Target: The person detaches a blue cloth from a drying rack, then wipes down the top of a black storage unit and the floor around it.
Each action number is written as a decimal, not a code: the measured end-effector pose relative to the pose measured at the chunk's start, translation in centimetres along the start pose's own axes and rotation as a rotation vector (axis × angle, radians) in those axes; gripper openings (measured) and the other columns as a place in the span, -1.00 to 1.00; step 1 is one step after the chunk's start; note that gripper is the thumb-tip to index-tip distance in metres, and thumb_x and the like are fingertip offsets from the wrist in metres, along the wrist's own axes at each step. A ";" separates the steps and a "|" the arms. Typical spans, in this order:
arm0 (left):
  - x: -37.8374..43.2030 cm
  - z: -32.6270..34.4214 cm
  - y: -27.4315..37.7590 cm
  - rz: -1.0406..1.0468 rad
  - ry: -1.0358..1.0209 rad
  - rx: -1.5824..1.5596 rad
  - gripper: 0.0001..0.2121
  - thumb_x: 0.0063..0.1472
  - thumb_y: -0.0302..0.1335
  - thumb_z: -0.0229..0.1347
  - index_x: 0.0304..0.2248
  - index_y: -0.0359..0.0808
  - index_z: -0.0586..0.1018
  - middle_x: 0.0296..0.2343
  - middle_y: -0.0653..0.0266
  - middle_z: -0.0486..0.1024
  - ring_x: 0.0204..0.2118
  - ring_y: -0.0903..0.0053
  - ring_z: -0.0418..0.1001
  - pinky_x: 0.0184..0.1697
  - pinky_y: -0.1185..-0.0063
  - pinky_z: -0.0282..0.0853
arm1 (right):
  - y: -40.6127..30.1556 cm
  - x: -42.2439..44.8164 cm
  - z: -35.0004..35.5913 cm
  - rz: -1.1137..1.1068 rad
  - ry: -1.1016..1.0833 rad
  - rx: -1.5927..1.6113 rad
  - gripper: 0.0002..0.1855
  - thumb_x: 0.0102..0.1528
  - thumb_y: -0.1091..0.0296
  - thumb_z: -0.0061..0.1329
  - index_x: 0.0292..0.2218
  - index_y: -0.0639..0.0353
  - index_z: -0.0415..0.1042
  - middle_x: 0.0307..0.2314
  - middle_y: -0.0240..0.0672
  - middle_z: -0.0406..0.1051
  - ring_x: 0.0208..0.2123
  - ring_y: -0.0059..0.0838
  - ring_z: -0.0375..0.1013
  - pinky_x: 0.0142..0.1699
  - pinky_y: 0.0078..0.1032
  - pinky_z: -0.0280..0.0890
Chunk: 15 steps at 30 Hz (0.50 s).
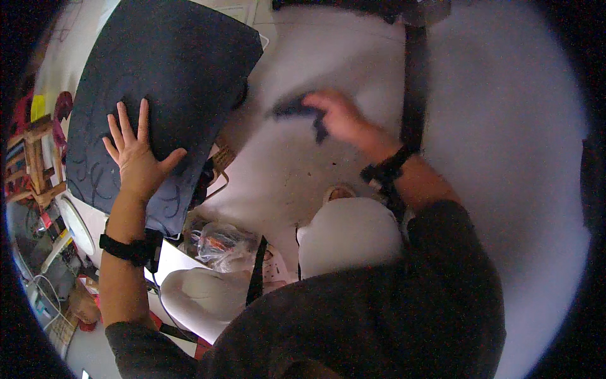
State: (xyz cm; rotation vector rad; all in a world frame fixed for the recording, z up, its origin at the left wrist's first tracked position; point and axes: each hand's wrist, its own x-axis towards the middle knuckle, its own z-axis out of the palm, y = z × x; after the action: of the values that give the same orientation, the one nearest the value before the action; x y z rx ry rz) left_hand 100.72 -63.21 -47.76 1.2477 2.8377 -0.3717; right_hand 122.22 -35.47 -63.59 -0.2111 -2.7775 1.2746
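My left hand (137, 158) lies palm down with fingers spread on a large dark board (180, 66). Curved dark lines, like drawn strokes, mark the board's surface around and below that hand. To the right of the board, over the pale floor, my right hand (338, 118) grips a dark, limp piece that looks like a cloth (298, 108). Both the hand and the cloth are blurred, and a corner of the cloth hangs below the fingers. Black straps circle both of my wrists.
A clear plastic bag (222, 244) with things inside sits near my knee. At the left stand a wooden rack (38, 161), a round white object (75, 225) and a white cable (54, 296). A dark strip (414, 90) runs along the pale surface at right. Thin metal tubing (220, 187) shows by the board's edge.
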 end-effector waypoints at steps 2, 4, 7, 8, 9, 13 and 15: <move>0.2 -0.3 0.1 0.012 0.003 0.007 -0.05 -0.32 -0.04 0.18 0.07 0.03 -0.08 0.07 0.07 -0.28 0.11 0.05 -0.32 0.03 0.10 -0.34 | 7.8 0.3 -3.1 0.136 0.260 -0.131 -0.64 -0.20 0.61 -0.13 -0.26 0.21 0.33 -0.36 -0.16 0.35 -0.31 -0.18 0.33 -0.16 -0.44 0.20; 0.5 -0.6 0.2 0.023 0.000 0.021 -0.06 -0.32 -0.05 0.18 0.07 0.03 -0.08 0.07 0.06 -0.28 0.11 0.05 -0.32 0.03 0.10 -0.33 | 16.5 -0.6 -5.6 0.312 0.383 -0.244 -0.71 -0.08 0.40 -0.11 -0.25 0.21 0.32 -0.37 -0.14 0.36 -0.34 -0.20 0.34 -0.21 -0.40 0.20; 0.5 -0.2 0.2 0.018 -0.007 0.032 -0.06 -0.32 -0.05 0.18 0.07 0.03 -0.08 0.07 0.06 -0.27 0.11 0.06 -0.31 0.03 0.10 -0.32 | 16.2 -1.5 -1.3 0.520 0.487 -0.243 -0.65 -0.04 0.18 -0.15 -0.27 0.23 0.31 -0.40 -0.12 0.36 -0.38 -0.19 0.34 -0.25 -0.35 0.19; 0.3 -0.4 0.1 0.007 -0.010 0.040 -0.06 -0.32 -0.05 0.18 0.07 0.03 -0.08 0.07 0.06 -0.27 0.11 0.07 -0.31 0.03 0.10 -0.32 | 14.5 -1.4 -0.1 0.594 0.478 -0.211 -0.61 -0.03 0.08 -0.18 -0.29 0.24 0.32 -0.42 -0.12 0.36 -0.40 -0.19 0.34 -0.28 -0.33 0.18; 0.1 -0.3 0.0 0.000 -0.011 0.038 -0.06 -0.32 -0.05 0.18 0.07 0.03 -0.08 0.07 0.06 -0.27 0.11 0.07 -0.31 0.03 0.10 -0.32 | 10.8 -2.1 1.9 0.597 0.344 -0.073 -0.63 -0.04 0.08 -0.18 -0.34 0.23 0.34 -0.45 -0.11 0.37 -0.41 -0.19 0.34 -0.28 -0.34 0.18; 0.6 -0.7 0.3 -0.010 -0.025 0.002 -0.05 -0.32 -0.04 0.18 0.07 0.02 -0.09 0.07 0.07 -0.28 0.11 0.07 -0.32 0.04 0.10 -0.33 | -1.3 -5.4 7.3 0.614 -0.324 0.124 -0.73 -0.09 0.24 -0.16 -0.34 0.17 0.37 -0.35 -0.10 0.31 -0.29 -0.18 0.28 -0.19 -0.36 0.17; 0.6 -0.8 0.4 -0.010 -0.038 0.006 -0.05 -0.33 -0.03 0.18 0.07 0.02 -0.09 0.07 0.07 -0.28 0.11 0.07 -0.32 0.04 0.10 -0.34 | -3.4 -5.7 7.3 0.351 -0.492 0.001 -0.71 -0.16 0.49 -0.16 -0.30 0.15 0.36 -0.24 -0.10 0.23 -0.19 -0.18 0.21 -0.13 -0.38 0.15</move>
State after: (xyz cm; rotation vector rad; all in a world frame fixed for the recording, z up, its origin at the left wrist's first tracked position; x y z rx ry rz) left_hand 100.66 -62.36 -47.18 1.2149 2.8137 -0.3998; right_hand 126.55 -44.02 -65.87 -0.4597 -3.2582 1.5908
